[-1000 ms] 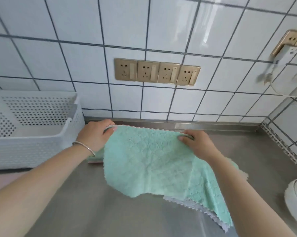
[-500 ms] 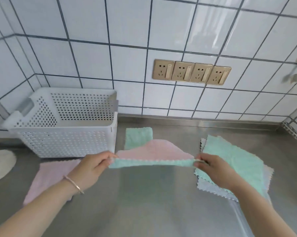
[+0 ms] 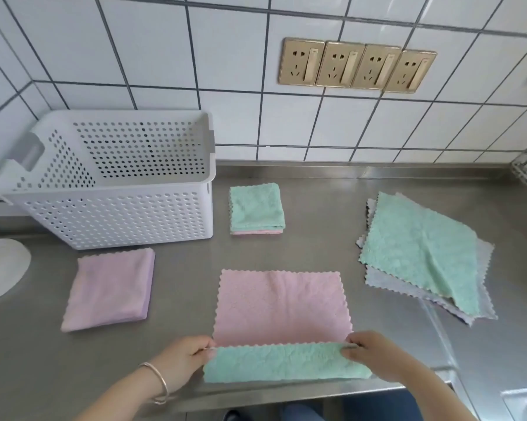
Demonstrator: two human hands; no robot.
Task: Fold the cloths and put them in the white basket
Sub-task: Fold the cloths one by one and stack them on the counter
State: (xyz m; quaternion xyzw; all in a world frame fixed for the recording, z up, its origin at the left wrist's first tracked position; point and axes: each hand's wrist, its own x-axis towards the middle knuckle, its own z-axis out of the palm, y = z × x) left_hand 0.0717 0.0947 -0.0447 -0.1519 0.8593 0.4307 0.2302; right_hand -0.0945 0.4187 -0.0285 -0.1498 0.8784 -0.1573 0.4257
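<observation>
I have one cloth spread in front of me on the steel counter, pink side up, with its near edge turned over so a green band shows along the front. My left hand pinches the left end of that turned edge between thumb and fingers, closed on the fabric, and my right hand pinches the right end the same way; both sit low at the counter's front lip. A thin bracelet rings my left wrist. Counting the rest: one white basket stands at the back left against the tiled wall, perforated all over, and I can see no cloth through its open top. Just right of it lies one small folded stack, green on top with a pink edge showing underneath; how many cloths are in it I cannot tell. In front of the basket lies one folded lilac cloth. Off to my right is a loose pile of unfolded cloths, one green on top and at least two grey ones fanned out beneath it. Four gold sockets run in a row on the wall, and one white round object is cut off at the left edge.
</observation>
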